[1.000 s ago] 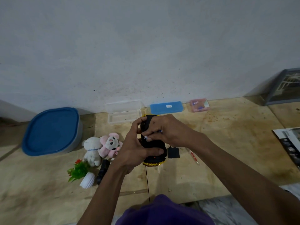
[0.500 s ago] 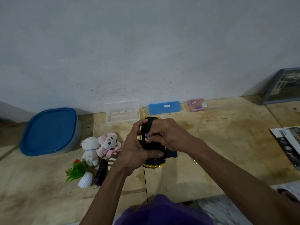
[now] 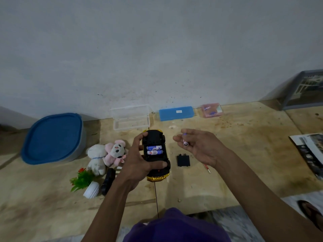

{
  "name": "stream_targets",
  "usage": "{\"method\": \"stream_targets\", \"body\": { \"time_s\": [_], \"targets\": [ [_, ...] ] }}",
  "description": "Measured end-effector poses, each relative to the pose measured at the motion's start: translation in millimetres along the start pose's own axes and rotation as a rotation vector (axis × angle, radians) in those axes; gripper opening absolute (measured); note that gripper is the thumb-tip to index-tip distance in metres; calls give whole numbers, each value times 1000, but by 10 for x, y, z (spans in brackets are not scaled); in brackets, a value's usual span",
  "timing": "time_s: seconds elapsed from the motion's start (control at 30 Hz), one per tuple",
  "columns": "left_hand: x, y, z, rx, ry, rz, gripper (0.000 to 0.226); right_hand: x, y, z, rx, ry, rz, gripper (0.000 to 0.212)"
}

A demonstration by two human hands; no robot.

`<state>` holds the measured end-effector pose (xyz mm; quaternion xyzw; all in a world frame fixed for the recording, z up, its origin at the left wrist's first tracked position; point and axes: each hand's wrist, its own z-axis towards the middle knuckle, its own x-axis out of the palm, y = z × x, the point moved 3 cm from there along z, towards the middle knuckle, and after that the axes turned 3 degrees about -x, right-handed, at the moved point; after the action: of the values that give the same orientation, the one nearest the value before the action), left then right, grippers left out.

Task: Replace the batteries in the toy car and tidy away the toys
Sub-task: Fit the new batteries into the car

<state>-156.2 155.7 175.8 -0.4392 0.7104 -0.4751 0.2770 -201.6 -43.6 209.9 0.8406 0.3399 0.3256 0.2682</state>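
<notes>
Holding toy car [image 3: 156, 154] upside down above wooden table [image 3: 236, 172], battery compartment open.

Left hand [image 3: 139, 163] gripping the car; right hand [image 3: 201, 147] pinching a battery [image 3: 185, 143] beside it; two batteries [image 3: 154, 150] lying inside.

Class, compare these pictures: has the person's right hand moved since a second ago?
Yes. The right hand, pinching a battery, has left the upturned toy car and now sits to its right, above the black cover lying on the table.
</notes>
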Motion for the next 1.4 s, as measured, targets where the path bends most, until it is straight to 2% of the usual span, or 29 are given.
{"method": "stream_targets", "body": {
  "time_s": [0.07,0.17,0.23,0.3,0.37,0.43,0.57,0.77,0.9,1.03,1.13,1.2,1.27,1.4],
  "targets": [
    [29,-5,-4,3,-2,8,105,16,-56,-39,21,-4,63,24],
    [62,-29,-3,12,1,24,106,42,-76,-72,-26,-20,-58,19],
    [69,-39,0,15,5,20,106,63,-45,-116,-143,-9,-213,24],
    [76,-55,-4,21,11,22,107,79,-1,-181,-308,-9,-502,28],
    [91,-74,-19,35,24,26,107,101,40,-246,-452,-25,-737,20],
    [99,-83,-36,39,32,9,108,124,44,-297,-526,-16,-804,10],
    [109,-96,-64,42,42,-42,109,129,-65,-319,-517,13,-887,12],
    [112,-92,-85,55,34,-81,110,90,-241,-313,-536,-114,-665,21],
    [127,-81,-109,56,36,-109,110,127,-396,-300,-585,-186,-575,18],
    [129,-51,-117,57,30,-123,110,123,-509,-292,-692,-291,-643,14],
    [122,-37,-124,53,23,-143,112,141,-572,-263,-696,-261,-700,9],
    [109,-44,-131,59,27,-158,112,153,-571,-254,-673,-243,-722,7],
    [109,-59,-142,73,34,-161,111,156,-534,-231,-593,-209,-627,6],
    [111,-78,-144,105,40,-145,110,147,-503,-143,-470,-210,-478,24]
  ]
}}
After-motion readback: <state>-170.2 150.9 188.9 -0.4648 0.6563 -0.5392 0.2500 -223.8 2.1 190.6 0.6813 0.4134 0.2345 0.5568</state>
